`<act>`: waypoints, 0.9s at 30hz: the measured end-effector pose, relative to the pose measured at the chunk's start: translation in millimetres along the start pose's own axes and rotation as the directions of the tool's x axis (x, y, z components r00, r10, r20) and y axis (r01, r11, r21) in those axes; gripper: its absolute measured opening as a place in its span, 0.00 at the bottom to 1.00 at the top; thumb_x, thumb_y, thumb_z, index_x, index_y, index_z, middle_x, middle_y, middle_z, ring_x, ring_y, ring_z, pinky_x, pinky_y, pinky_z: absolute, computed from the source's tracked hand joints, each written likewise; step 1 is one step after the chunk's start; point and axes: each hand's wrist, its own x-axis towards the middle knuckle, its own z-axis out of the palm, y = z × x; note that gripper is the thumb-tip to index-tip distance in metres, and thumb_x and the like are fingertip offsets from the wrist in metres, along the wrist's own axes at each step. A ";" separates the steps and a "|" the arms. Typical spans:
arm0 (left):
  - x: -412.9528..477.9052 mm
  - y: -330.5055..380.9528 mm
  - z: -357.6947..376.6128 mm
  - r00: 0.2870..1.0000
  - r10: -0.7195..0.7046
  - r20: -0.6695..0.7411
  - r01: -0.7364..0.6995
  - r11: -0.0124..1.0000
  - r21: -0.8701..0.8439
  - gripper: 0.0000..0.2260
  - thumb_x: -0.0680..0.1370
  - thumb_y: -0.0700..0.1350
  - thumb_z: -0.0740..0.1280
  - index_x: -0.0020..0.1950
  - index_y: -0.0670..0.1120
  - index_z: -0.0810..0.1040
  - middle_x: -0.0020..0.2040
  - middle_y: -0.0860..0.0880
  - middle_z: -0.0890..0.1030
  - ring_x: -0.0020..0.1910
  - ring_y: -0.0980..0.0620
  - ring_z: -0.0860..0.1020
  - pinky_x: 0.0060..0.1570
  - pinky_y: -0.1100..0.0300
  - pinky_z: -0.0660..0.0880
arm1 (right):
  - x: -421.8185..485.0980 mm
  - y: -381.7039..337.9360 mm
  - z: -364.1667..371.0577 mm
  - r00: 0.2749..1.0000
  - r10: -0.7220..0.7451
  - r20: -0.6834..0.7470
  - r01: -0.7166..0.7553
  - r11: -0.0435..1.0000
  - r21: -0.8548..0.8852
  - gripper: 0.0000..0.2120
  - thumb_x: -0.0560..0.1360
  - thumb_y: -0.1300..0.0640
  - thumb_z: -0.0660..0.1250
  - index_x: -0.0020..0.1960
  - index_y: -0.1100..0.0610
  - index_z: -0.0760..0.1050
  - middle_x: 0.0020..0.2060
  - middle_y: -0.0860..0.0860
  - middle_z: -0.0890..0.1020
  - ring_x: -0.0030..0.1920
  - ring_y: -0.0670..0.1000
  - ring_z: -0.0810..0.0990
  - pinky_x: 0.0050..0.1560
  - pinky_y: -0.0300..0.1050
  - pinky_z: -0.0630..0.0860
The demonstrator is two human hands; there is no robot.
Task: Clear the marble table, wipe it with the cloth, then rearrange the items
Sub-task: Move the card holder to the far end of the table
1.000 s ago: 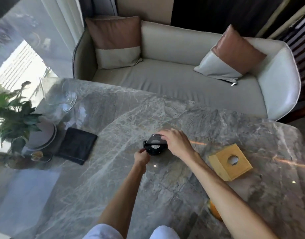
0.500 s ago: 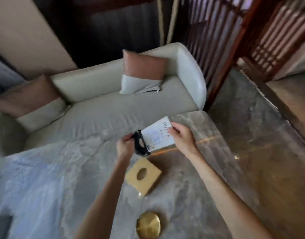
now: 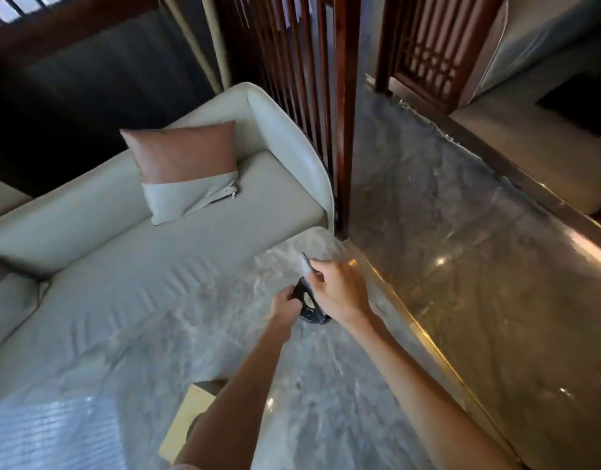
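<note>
So the black card stand (image 3: 307,305) is now way over at the far right corner of the marble counter (image 3: 197,334), close to the sofa arm and the wooden screen (image 3: 312,96). A second ago it sat mid-counter, and half a second ago it was up in the air with the white card facing the camera. Now the card (image 3: 306,266) is turned edge-on, so you can barely see it. Left hand (image 3: 287,305) is closed around the stand's black base, and right hand (image 3: 340,290) is pinching the top of the card between its fingertips. Can't tell if the base is touching the marble or just above it, too blurry. The yellow wooden box (image 3: 187,425) is down near the bottom, partly behind the left forearm. My guess: the stand's being carried off, so clearing is underway and wiping hasn't started.
</note>
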 end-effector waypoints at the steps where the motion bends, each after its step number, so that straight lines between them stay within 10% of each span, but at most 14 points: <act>1: 0.1 -4.0 -0.6 1.000 -0.010 0.002 0.010 1.000 0.013 0.14 0.71 0.27 0.57 0.44 0.40 0.79 0.37 0.43 0.76 0.35 0.50 0.73 0.36 0.59 0.68 | -0.1 1.6 4.1 1.000 -0.010 0.026 0.010 1.000 -0.008 0.12 0.76 0.53 0.61 0.38 0.58 0.73 0.29 0.53 0.79 0.31 0.55 0.73 0.37 0.48 0.70; 13: 20.1 -40.6 -8.7 0.996 -0.027 0.086 0.010 0.982 0.191 0.11 0.68 0.38 0.62 0.46 0.49 0.79 0.43 0.42 0.83 0.45 0.42 0.81 0.42 0.48 0.80 | -15.1 0.0 23.9 1.000 -0.015 0.004 0.015 0.999 0.040 0.10 0.76 0.51 0.64 0.55 0.49 0.80 0.41 0.47 0.83 0.41 0.48 0.81 0.37 0.38 0.66; 18: -6.8 -2.6 -24.6 0.984 -0.017 0.179 -0.029 0.969 0.247 0.14 0.74 0.36 0.60 0.58 0.44 0.75 0.55 0.46 0.75 0.51 0.52 0.75 0.49 0.57 0.71 | -12.5 -1.0 19.1 0.989 0.052 0.142 -0.069 0.990 0.119 0.11 0.75 0.45 0.63 0.52 0.50 0.77 0.36 0.44 0.76 0.36 0.45 0.72 0.39 0.40 0.68; 21: -24.2 8.8 -46.4 0.993 0.034 0.116 -0.065 0.960 0.273 0.23 0.76 0.35 0.60 0.72 0.40 0.65 0.70 0.44 0.69 0.69 0.46 0.69 0.66 0.53 0.68 | -13.5 -5.2 5.6 0.978 0.021 0.205 -0.055 0.986 0.160 0.19 0.75 0.40 0.62 0.62 0.49 0.75 0.54 0.47 0.82 0.54 0.49 0.80 0.52 0.45 0.74; 27: -110.3 2.5 -122.4 0.950 0.300 -0.083 -0.270 0.927 0.260 0.18 0.76 0.35 0.61 0.67 0.40 0.73 0.63 0.42 0.78 0.58 0.42 0.79 0.55 0.60 0.73 | -67.3 -17.8 -18.1 0.999 0.014 -0.052 -0.002 0.975 0.221 0.26 0.75 0.39 0.60 0.63 0.56 0.77 0.58 0.52 0.82 0.57 0.53 0.80 0.60 0.53 0.76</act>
